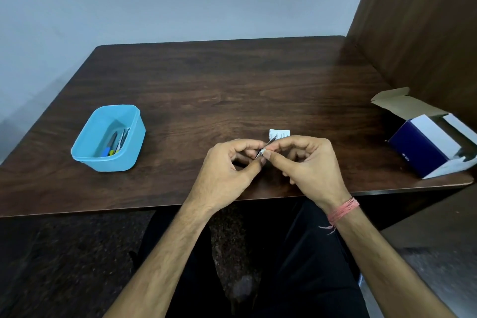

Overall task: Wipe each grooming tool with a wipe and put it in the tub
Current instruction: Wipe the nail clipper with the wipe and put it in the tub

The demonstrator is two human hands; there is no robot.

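A thin metal grooming tool [271, 140] points up and to the right between my two hands, above the table's front edge. My left hand [227, 175] pinches its lower end. My right hand [307, 162] pinches a small white wipe [263, 152] round the tool's middle. A small white wipe sachet [281, 133] lies on the table just behind my hands. The light blue plastic tub [85, 148] stands at the left of the table, with several tools [116, 143] lying inside it.
The dark wooden table [206, 85] stands against a pale wall, with a brown wooden panel [418, 20] along its right side. An open blue and white cardboard box [428, 144] sits at the table's right front corner.
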